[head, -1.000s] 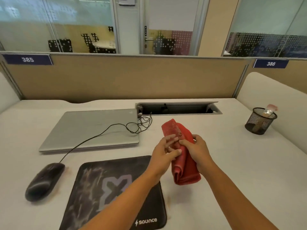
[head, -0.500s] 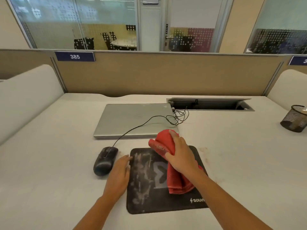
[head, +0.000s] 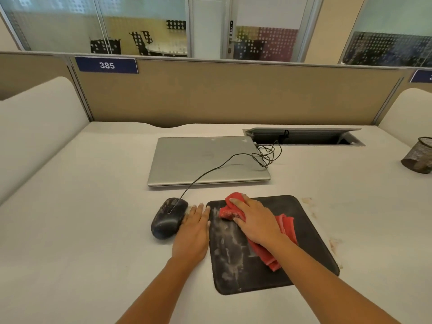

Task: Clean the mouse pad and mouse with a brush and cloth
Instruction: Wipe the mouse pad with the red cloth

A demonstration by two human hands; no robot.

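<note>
The right hand [head: 254, 223] lies palm down on a red cloth [head: 286, 228] and holds it against the black mouse pad [head: 304, 242]. Its fingers are lightly bent over the bunched far end, the thumb is tucked against the cloth's left side, and a fold of fabric is gathered between thumb and forefinger. The rest of the cloth trails out from under the wrist toward the pad's near right part. The left hand [head: 194, 232] holds nothing. It rests flat on the white desk [head: 81, 230], fingers straight and together, filling the gap between the pad's left edge and a black wired mouse [head: 167, 218]; whether it touches the mouse cannot be told. The mouse sits just left of the pad, its top scuffed with pale marks. Whitish dusty smears [head: 229, 244] cover the pad's left half beside the cloth. The mouse cable [head: 210, 170] runs up across a closed silver laptop [head: 198, 157] to a tangle at a recessed cable tray [head: 304, 136]. Brownish stains [head: 335, 244] mark the desk right of the pad. A mesh pen cup [head: 418, 157] stands well apart at the right edge, and a tan partition [head: 233, 94] bearing a blue "385" label [head: 106, 65] backs the desk.
</note>
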